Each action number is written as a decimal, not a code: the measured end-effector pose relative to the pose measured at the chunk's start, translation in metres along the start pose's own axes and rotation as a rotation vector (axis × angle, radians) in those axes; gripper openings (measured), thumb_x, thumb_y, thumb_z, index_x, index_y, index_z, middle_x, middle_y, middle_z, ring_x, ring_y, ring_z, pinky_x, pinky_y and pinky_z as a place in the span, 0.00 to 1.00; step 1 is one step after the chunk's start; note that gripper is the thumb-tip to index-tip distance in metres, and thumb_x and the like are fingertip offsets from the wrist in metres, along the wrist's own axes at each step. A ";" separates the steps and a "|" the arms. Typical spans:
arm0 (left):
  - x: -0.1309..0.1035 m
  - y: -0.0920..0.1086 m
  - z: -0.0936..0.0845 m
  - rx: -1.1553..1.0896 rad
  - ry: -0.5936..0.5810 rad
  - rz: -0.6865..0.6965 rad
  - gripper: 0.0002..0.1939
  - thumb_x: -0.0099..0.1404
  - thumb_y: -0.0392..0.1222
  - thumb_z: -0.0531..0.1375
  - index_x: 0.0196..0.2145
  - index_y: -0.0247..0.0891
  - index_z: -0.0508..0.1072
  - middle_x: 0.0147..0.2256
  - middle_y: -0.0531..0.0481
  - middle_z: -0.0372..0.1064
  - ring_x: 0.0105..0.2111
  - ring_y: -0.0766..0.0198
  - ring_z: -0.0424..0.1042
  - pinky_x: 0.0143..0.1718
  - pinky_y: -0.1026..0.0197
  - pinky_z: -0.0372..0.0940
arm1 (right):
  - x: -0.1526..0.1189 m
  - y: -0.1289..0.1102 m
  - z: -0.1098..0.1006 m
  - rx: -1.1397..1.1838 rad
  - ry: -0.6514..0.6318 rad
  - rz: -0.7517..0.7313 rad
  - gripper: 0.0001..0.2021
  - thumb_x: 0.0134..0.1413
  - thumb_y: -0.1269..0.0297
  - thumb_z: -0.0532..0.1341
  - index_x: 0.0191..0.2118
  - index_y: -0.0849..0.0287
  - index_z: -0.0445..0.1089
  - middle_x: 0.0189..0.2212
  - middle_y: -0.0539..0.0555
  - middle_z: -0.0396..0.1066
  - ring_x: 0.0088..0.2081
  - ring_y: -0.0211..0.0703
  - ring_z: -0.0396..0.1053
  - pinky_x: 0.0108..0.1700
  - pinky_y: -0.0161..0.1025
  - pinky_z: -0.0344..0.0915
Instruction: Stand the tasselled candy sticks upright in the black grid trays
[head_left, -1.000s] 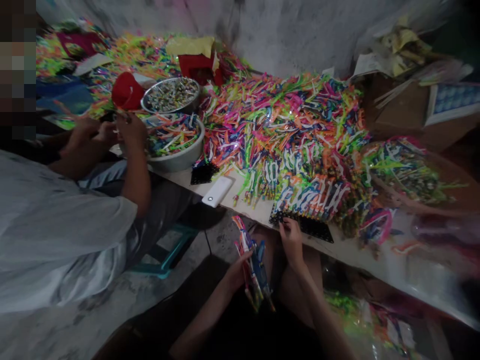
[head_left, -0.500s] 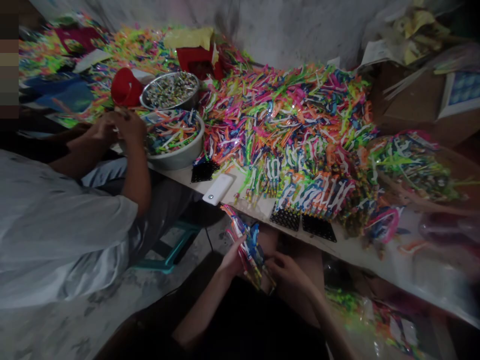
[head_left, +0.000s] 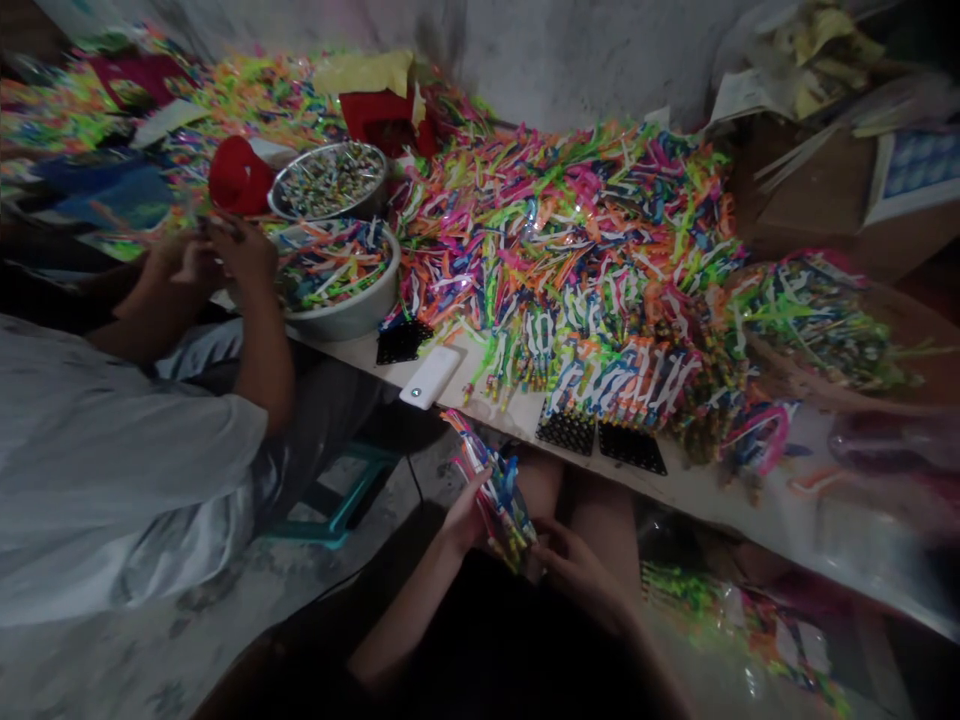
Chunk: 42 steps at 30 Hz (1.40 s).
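My left hand point(head_left: 466, 515) is closed round a bundle of thin colourful plastic strips point(head_left: 504, 490) in blue, pink, white and orange, held over my lap. Yellowish tips show at the bundle's lower end. At that end my right hand point(head_left: 562, 555) is bent inward, its fingers closed on the tips; the exact grip is blurred. In front of my hands, on the table point(head_left: 510, 405), rows of similar strips point(head_left: 622, 375) lie with their tips towards me. Behind the rows rises a large heap of loose strips point(head_left: 570, 210).
A white power bank-like block point(head_left: 431, 378) and black mesh pads point(head_left: 632, 448) lie along the table edge. To the left, a co-worker's hands point(head_left: 240, 250) work beside a tub of strips point(head_left: 375, 305) and a metal bowl point(head_left: 275, 198). A filled clear bag point(head_left: 832, 320) is at right.
My right hand has shifted slightly down and closer to the bundle's lower end. My left hand keeps its hold. The view has turned slightly to the right.
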<state>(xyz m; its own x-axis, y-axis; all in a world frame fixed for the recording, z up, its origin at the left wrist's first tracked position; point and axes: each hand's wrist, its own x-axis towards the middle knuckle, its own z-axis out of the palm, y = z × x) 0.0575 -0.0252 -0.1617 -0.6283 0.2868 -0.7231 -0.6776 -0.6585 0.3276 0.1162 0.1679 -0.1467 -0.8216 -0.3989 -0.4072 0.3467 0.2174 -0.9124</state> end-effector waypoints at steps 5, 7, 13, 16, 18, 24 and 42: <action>0.003 -0.001 0.003 -0.017 0.032 0.079 0.12 0.59 0.47 0.62 0.32 0.32 0.74 0.19 0.52 0.71 0.18 0.66 0.70 0.25 0.66 0.67 | 0.000 0.034 0.015 -0.017 0.014 0.057 0.21 0.45 0.57 0.63 0.45 0.62 0.69 0.36 0.55 0.73 0.38 0.49 0.69 0.42 0.43 0.66; 0.001 0.001 0.006 -0.013 0.032 0.092 0.12 0.59 0.46 0.61 0.33 0.32 0.74 0.20 0.51 0.72 0.18 0.65 0.71 0.25 0.66 0.67 | 0.002 0.044 0.025 -0.046 0.079 0.051 0.16 0.48 0.56 0.61 0.39 0.63 0.71 0.31 0.53 0.72 0.35 0.48 0.69 0.38 0.41 0.66; -0.009 0.012 0.013 -0.005 0.014 0.198 0.14 0.60 0.41 0.61 0.42 0.32 0.72 0.26 0.50 0.75 0.25 0.64 0.75 0.31 0.65 0.69 | 0.002 0.030 0.037 0.144 0.114 0.033 0.20 0.48 0.49 0.61 0.40 0.61 0.68 0.27 0.49 0.67 0.26 0.38 0.65 0.26 0.33 0.64; -0.011 0.015 0.011 0.021 -0.028 0.231 0.12 0.60 0.39 0.60 0.42 0.31 0.72 0.26 0.50 0.75 0.25 0.63 0.75 0.33 0.63 0.70 | 0.001 0.014 0.038 0.241 0.082 0.033 0.21 0.47 0.46 0.61 0.38 0.60 0.69 0.24 0.47 0.64 0.23 0.35 0.61 0.23 0.32 0.63; -0.011 0.015 0.010 0.030 -0.053 0.235 0.13 0.60 0.39 0.59 0.42 0.31 0.72 0.27 0.49 0.75 0.27 0.62 0.75 0.34 0.62 0.70 | -0.001 0.009 0.038 0.270 0.050 0.030 0.21 0.47 0.46 0.62 0.34 0.61 0.70 0.21 0.46 0.62 0.22 0.33 0.59 0.23 0.31 0.62; -0.017 0.023 0.018 -0.009 -0.043 0.248 0.20 0.59 0.44 0.61 0.49 0.34 0.68 0.34 0.46 0.75 0.35 0.58 0.76 0.40 0.60 0.70 | -0.023 0.018 0.033 0.394 -0.068 0.100 0.18 0.43 0.52 0.66 0.33 0.62 0.70 0.24 0.47 0.64 0.21 0.31 0.60 0.24 0.31 0.62; -0.024 0.012 0.004 0.250 0.003 0.281 0.30 0.48 0.38 0.69 0.49 0.33 0.68 0.30 0.48 0.76 0.28 0.60 0.75 0.28 0.65 0.68 | 0.078 -0.045 -0.039 -0.198 0.753 -0.275 0.19 0.48 0.46 0.60 0.33 0.60 0.69 0.33 0.58 0.74 0.36 0.48 0.71 0.42 0.43 0.67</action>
<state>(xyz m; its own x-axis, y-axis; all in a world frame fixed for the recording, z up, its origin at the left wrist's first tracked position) 0.0634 -0.0372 -0.1383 -0.8024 0.1171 -0.5852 -0.5514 -0.5206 0.6519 0.0186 0.1620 -0.1357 -0.9734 0.2273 0.0303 0.0600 0.3803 -0.9229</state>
